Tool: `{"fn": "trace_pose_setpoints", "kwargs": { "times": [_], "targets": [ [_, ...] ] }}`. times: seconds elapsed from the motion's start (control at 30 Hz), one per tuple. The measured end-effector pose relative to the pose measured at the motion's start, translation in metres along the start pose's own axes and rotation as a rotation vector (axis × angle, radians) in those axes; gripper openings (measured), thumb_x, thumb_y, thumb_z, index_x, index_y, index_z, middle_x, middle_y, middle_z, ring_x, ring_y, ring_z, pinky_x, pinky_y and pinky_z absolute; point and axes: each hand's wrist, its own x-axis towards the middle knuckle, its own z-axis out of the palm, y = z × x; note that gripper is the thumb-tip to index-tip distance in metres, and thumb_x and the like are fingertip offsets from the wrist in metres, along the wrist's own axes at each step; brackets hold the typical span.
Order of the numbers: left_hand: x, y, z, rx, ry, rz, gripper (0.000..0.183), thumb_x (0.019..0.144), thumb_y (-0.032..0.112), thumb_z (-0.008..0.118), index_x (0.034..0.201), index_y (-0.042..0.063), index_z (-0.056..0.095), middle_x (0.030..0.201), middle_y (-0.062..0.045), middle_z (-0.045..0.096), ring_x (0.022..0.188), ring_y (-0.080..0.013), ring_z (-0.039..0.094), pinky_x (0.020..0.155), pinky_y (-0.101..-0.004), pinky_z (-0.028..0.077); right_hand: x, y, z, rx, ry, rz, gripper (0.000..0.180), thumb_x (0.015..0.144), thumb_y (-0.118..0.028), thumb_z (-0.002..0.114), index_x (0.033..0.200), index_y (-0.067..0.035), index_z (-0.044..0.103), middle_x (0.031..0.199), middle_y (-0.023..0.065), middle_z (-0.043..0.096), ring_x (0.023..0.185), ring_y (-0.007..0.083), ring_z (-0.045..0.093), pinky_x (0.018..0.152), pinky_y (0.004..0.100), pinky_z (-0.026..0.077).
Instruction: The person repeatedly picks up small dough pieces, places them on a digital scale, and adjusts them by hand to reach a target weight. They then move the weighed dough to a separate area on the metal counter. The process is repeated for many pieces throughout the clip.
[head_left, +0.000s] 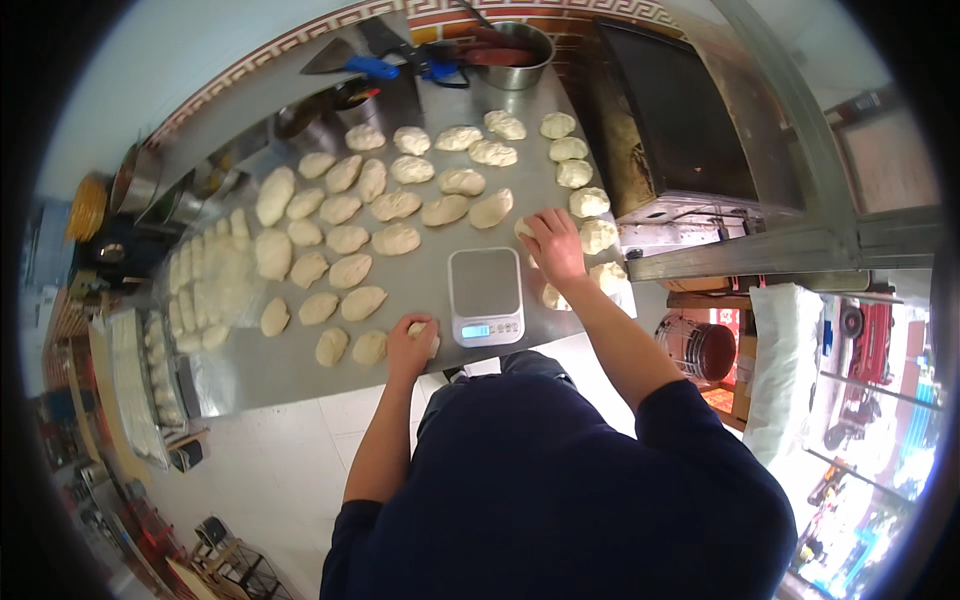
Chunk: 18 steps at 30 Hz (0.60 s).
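My left hand (411, 349) is closed around a dough piece (428, 339) resting near the front edge of the steel table (262, 382). To its right lies a white digital kitchen scale (485, 285), its plate bare and its display lit. Beyond the scale's right side, my right hand (553, 241) grips another dough piece (524, 228), mostly covered by the fingers. Rows of oval dough pieces (396, 239) spread left of and behind the scale. A column of rougher dough lumps (589, 202) runs along the right side; some sit partly behind my right forearm.
A steel pot (516, 76), a blue-handled scraper (371, 67) and metal containers (355, 109) stand along the back. A dark, flat-topped appliance (679, 112) adjoins the table's right side. Plastic film (225, 281) covers dough at the left, near a tray of dough pieces (166, 375).
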Motion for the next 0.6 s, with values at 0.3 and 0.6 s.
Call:
{"fn": "trace_pose_setpoints", "kwargs": {
  "times": [0.3, 0.6],
  "targets": [
    [0.009, -0.013, -0.001, -0.054, -0.039, 0.065, 0.028, 0.092, 0.029, 0.084, 0.104, 0.004, 0.080, 0.090, -0.007, 0.079, 0.083, -0.0180, 0.075, 0.077, -0.0344, 0.060, -0.039, -0.078, 0.019, 0.196, 0.003, -0.035, 0.021, 0.099, -0.014, 0.075, 0.116, -0.003, 0.075, 0.112, 0.0178, 0.075, 0.108, 0.0419, 0.068, 0.095, 0.0504, 0.058],
    [-0.003, 0.078, 0.010, -0.572, -0.367, -0.001, 0.040, 0.111, 0.039, 0.065, 0.138, 0.010, 0.068, 0.120, -0.004, 0.071, 0.099, -0.0126, 0.068, 0.078, -0.0294, 0.057, -0.053, -0.145, -0.042, 0.452, -0.286, -0.107, 0.031, 0.100, -0.021, 0.077, 0.127, -0.006, 0.077, 0.116, 0.0146, 0.077, 0.108, 0.0351, 0.075, 0.094, 0.0466, 0.061]
  ]
}}
